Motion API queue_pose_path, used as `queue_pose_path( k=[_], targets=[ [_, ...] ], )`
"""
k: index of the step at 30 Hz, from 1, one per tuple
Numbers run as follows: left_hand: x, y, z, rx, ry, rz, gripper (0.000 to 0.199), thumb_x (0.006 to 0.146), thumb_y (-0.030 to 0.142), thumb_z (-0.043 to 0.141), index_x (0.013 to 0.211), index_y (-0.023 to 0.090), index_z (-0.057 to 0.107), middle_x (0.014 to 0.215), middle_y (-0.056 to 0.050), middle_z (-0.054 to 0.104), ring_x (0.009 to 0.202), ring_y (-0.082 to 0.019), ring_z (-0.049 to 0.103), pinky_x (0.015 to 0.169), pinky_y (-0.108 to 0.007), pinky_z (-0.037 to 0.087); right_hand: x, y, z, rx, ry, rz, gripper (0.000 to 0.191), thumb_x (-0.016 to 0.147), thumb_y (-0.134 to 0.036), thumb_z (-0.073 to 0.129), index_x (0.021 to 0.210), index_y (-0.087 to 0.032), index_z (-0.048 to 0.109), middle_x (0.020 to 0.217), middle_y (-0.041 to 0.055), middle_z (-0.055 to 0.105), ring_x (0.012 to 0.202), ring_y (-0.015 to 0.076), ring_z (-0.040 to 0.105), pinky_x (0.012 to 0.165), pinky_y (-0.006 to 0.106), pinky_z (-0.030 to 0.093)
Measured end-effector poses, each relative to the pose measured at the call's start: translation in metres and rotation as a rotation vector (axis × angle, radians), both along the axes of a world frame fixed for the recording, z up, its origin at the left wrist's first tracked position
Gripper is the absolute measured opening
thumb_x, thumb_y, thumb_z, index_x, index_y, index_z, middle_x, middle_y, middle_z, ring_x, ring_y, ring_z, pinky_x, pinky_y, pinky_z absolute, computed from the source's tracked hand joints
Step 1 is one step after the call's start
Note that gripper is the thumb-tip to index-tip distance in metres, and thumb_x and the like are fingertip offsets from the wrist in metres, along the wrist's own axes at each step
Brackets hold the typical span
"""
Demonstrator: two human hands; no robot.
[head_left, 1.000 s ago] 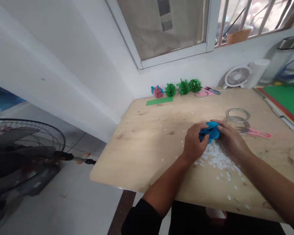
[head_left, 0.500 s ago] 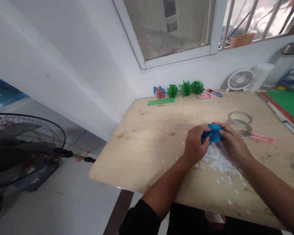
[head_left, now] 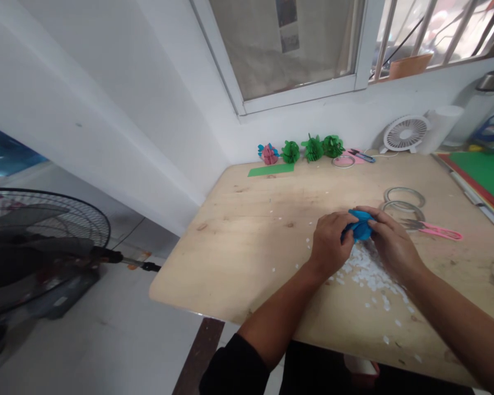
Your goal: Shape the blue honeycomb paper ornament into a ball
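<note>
A blue folded-paper piece is held between both hands, a little above the wooden table. My left hand pinches its left side, and my right hand grips its right side with thumb and fingers. Parts of the paper are hidden behind the fingers. Below the hands lies a scatter of small white paper bits. Pink-handled thread snips rest to the right of my right hand, beside two tape-like rings.
Along the wall stand several green paper balls and a pink-and-blue one, with a green strip in front. Blue snips, a small white fan and coloured paper sheets are at the back right. A large black fan stands left.
The blue paper has been turned slightly in my fingers and now looks rounder and more spread. Both hands keep nearly the same place and grip.
</note>
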State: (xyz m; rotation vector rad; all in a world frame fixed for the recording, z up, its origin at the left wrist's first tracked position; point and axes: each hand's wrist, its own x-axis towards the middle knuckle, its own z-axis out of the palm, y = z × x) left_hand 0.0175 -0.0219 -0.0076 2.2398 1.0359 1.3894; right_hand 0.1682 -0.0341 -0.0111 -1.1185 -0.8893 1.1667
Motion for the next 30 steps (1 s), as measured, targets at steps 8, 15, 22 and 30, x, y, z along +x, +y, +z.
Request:
queue_pose_path(
  k=[8, 15, 22, 30],
  targets=[
    [0.0005, -0.0004, -0.0009, -0.025, 0.007, 0.018, 0.029, 0.087, 0.009, 0.052, 0.11, 0.022, 0.065, 0.11, -0.006, 0.073, 0.108, -0.02, 0.068, 0.098, -0.039, 0.055, -0.0005, 0.0, -0.001, 0.004, -0.06, 0.008, 0.026, 0.078, -0.038, 0.07, 0.104, -0.031, 0.074, 0.113, 0.0024, 0.074, 0.112, 0.027, 0.064, 0.105, 0.046, 0.046],
    [0.0023, -0.0015, -0.0027, -0.091, -0.031, 0.081, 0.028, 0.087, 0.011, 0.053, 0.112, 0.022, 0.062, 0.111, -0.007, 0.073, 0.105, -0.021, 0.069, 0.095, -0.038, 0.057, -0.0002, -0.0002, -0.0029, 0.033, -0.144, 0.011, 0.027, 0.079, -0.039, 0.07, 0.105, -0.032, 0.072, 0.102, 0.0016, 0.073, 0.102, 0.025, 0.065, 0.093, 0.041, 0.051],
    [0.0019, -0.0018, -0.0009, -0.14, -0.094, 0.072, 0.031, 0.086, 0.009, 0.054, 0.114, 0.022, 0.061, 0.111, -0.006, 0.074, 0.102, -0.02, 0.07, 0.093, -0.037, 0.058, -0.0014, -0.0024, 0.0015, 0.054, -0.243, -0.005, 0.029, 0.08, -0.042, 0.07, 0.107, -0.032, 0.071, 0.105, 0.0024, 0.072, 0.105, 0.026, 0.062, 0.094, 0.043, 0.049],
    [0.0001, 0.0008, -0.0002, -0.206, -0.195, 0.092, 0.035, 0.084, 0.009, 0.056, 0.117, 0.021, 0.059, 0.106, -0.006, 0.075, 0.097, -0.018, 0.072, 0.092, -0.035, 0.059, 0.0, -0.0024, -0.0017, 0.102, -0.299, -0.002, 0.036, 0.081, -0.048, 0.071, 0.114, -0.032, 0.071, 0.112, 0.0027, 0.072, 0.112, 0.0281, 0.063, 0.098, 0.044, 0.051]
  ],
)
